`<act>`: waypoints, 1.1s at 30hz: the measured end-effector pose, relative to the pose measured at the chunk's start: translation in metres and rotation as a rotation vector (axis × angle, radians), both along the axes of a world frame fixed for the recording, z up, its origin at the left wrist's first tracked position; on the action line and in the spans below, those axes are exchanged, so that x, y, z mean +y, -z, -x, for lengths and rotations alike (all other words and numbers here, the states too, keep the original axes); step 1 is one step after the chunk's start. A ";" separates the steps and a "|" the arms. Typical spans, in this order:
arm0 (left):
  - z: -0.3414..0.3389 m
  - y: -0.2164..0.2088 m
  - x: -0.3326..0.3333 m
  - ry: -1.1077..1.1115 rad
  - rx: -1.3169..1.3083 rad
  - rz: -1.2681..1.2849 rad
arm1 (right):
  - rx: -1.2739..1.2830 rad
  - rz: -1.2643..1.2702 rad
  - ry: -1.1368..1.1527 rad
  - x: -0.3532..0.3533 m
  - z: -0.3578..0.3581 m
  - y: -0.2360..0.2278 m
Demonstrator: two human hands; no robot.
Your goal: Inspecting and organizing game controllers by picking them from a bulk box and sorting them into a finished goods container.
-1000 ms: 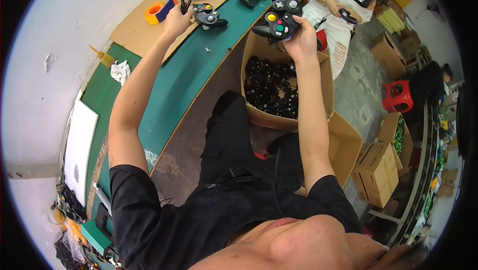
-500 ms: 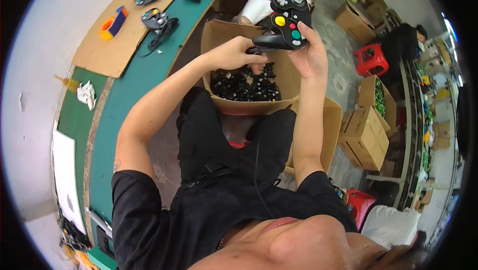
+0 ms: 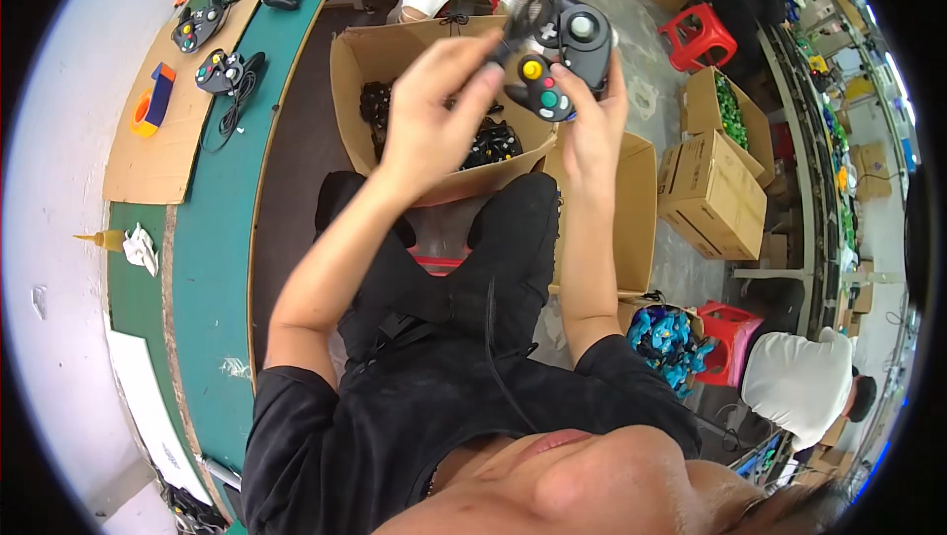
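Controller (image 3: pixel 584 60) first: it is hovering above the open carton's (image 3: pixel 365 47) right edge, and I'm judging that a sharp tug on the blurred dark cable (image 3: pixel 519 24) could twist it loose, one hand alone supporting it. Right hand (image 3: pixel 595 126) is pinching it, thumb across the buttoned face; left hand (image 3: pixel 434 106) is pinching the cable just beside it. More controllers (image 3: pixel 493 145) are lying below, inside the carton.

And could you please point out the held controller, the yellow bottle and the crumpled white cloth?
Held controller (image 3: pixel 548 84): head view, on its button face.
Yellow bottle (image 3: pixel 112 240): head view, on its body.
Crumpled white cloth (image 3: pixel 141 248): head view, on its middle folds.
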State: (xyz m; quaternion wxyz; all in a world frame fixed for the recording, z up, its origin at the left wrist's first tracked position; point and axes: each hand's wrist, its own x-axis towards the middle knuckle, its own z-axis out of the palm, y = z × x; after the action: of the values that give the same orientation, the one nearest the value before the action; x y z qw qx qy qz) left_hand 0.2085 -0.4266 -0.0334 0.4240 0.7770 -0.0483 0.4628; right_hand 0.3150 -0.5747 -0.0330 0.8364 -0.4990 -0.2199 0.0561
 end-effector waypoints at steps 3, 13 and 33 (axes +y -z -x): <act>-0.005 0.022 -0.029 -0.065 0.045 -0.041 | 0.102 -0.083 -0.079 0.000 0.006 0.016; 0.008 0.053 -0.030 0.185 0.249 0.217 | -0.417 0.361 0.284 -0.004 0.017 0.037; 0.011 0.058 -0.044 0.729 0.235 1.091 | -1.855 0.655 0.779 -0.054 -0.012 0.048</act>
State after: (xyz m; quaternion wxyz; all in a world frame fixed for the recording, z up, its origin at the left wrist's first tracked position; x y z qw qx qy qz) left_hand 0.1977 -0.4702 -0.0917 0.8882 0.4301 -0.0201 0.1602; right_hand 0.3268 -0.6289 -0.0807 0.1258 -0.5840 -0.5714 -0.5626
